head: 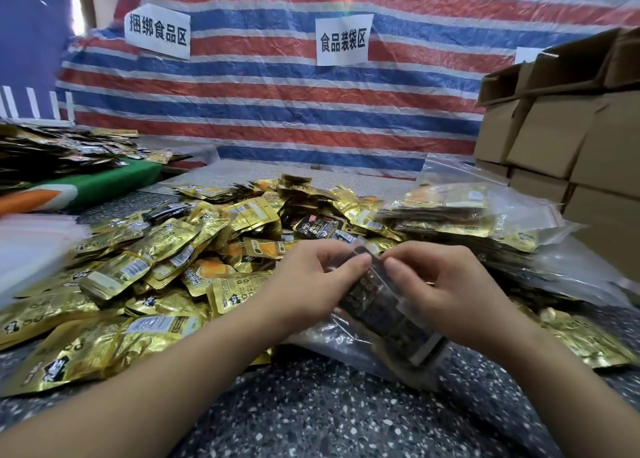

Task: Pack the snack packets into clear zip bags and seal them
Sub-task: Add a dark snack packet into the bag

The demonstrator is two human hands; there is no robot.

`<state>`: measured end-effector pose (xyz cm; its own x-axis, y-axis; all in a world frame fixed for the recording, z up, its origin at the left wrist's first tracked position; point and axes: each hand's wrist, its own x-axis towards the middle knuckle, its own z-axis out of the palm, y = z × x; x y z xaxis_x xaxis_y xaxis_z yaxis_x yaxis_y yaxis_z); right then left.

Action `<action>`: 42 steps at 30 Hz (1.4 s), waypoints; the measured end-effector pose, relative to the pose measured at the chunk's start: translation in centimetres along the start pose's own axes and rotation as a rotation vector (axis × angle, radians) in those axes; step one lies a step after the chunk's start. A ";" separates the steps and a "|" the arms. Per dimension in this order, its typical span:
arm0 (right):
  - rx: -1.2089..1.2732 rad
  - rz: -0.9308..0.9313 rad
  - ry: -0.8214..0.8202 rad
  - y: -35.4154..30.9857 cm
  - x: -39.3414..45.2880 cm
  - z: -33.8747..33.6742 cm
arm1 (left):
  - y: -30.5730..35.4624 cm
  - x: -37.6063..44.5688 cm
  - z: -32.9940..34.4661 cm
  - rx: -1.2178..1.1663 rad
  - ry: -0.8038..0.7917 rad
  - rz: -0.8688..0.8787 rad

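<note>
A clear zip bag point(388, 322) filled with dark snack packets is held up on edge between both hands at the middle of the view. My left hand point(311, 277) pinches its top edge from the left. My right hand point(446, 284) pinches the same edge from the right, thumbs almost meeting. A large heap of gold snack packets point(156, 277) covers the speckled table point(329, 416) to the left and behind. A few black packets point(318, 227) lie in the heap.
Filled clear bags point(460, 211) are stacked at the right, beside brown cardboard boxes point(561, 139). Empty clear bags point(31, 246) lie at the far left. A striped tarp point(277, 94) with paper signs hangs behind. More packets point(62, 149) pile up at the back left.
</note>
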<state>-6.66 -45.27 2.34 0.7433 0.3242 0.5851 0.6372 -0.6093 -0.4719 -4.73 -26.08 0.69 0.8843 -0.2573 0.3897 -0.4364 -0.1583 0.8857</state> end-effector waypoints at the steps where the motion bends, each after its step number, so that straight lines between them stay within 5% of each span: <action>1: 0.012 0.001 0.044 0.0 0.1 -0.2 | 0.0 0.1 -0.1 -0.006 0.033 -0.002; 5: 0.104 0.103 0.115 0.7 0.3 -0.9 | 0.3 0.2 -0.8 -0.084 0.142 -0.017; 10: 0.359 0.412 -0.152 1.9 0.5 -0.7 | 1.4 0.5 -1.7 -0.345 0.282 -0.041; 19: 0.833 0.355 0.020 1.0 0.5 -1.8 | 2.4 0.3 -2.0 -0.539 0.222 -0.067; 42: 0.944 0.167 -0.086 -0.3 0.4 -2.9 | 3.7 0.3 -3.2 -0.545 0.071 0.003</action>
<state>-7.15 -47.07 4.65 0.8278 0.3608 0.4296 0.3952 0.1685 -0.9030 -5.55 -23.71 4.90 0.9004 -0.1894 0.3917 -0.3061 0.3640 0.8797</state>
